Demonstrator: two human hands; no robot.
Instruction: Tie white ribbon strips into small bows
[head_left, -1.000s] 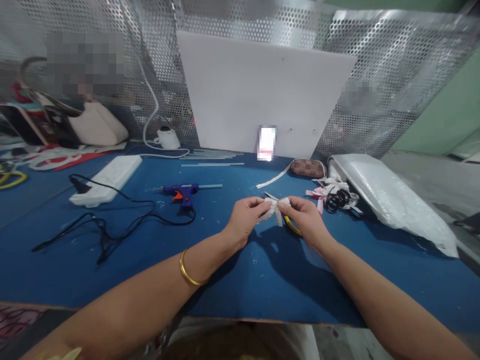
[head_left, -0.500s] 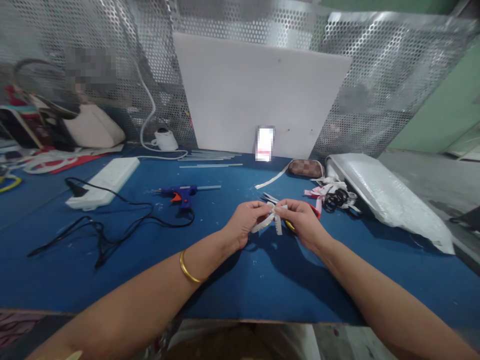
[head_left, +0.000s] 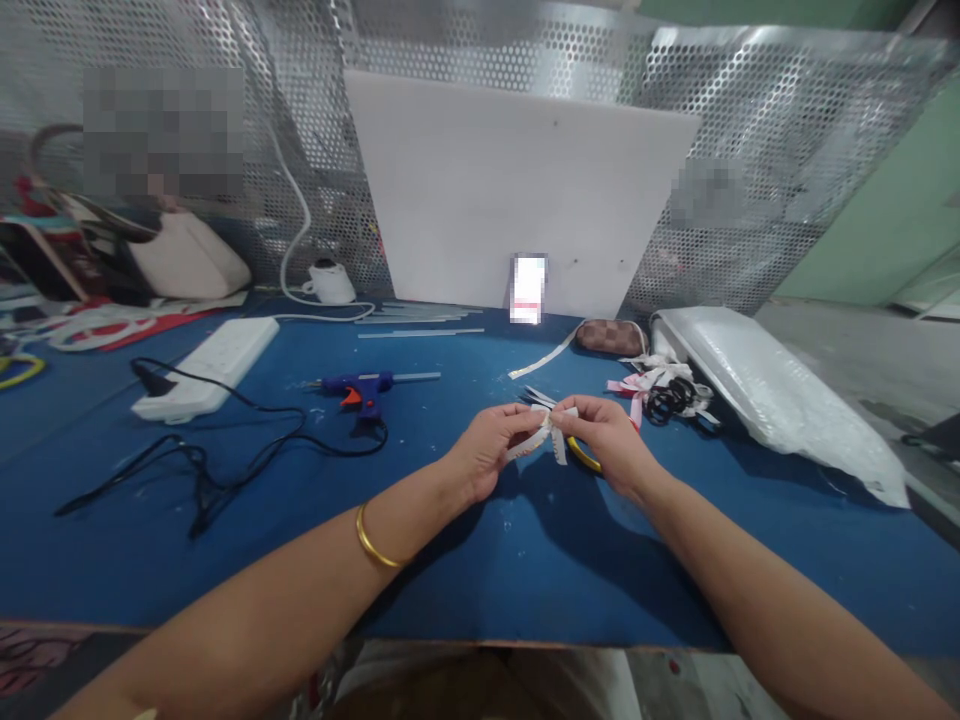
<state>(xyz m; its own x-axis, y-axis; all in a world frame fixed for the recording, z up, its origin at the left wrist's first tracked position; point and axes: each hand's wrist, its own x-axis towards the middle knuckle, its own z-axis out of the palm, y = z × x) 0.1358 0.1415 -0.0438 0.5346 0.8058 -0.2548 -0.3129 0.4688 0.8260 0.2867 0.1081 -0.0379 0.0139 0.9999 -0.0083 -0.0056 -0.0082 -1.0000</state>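
Note:
Between my two hands is a white ribbon (head_left: 559, 446), folded into loops with its tails hanging down. My left hand (head_left: 486, 446) pinches its left side between thumb and fingers. Close beside it, my right hand (head_left: 606, 438) pinches the ribbon near the middle fold. Both hands are raised a little over the blue table (head_left: 465, 560), on which their shadow falls. Scissors with yellow and red handles (head_left: 583, 455) lie behind and below my right hand, which partly covers them; their blades point to the far left.
Left of my hands lies a blue glue gun (head_left: 361, 390) with a black cord, near a white power strip (head_left: 214, 365). Glue sticks (head_left: 420, 332) and a lit phone (head_left: 529, 288) are at the back. Ribbon scraps, black cords (head_left: 671, 400) and a plastic-wrapped pack (head_left: 780, 400) lie right.
Both hands keep their pinch on the ribbon and have barely moved. The ribbon's loops and tails have shifted slightly, and more of the yellow scissor handle shows.

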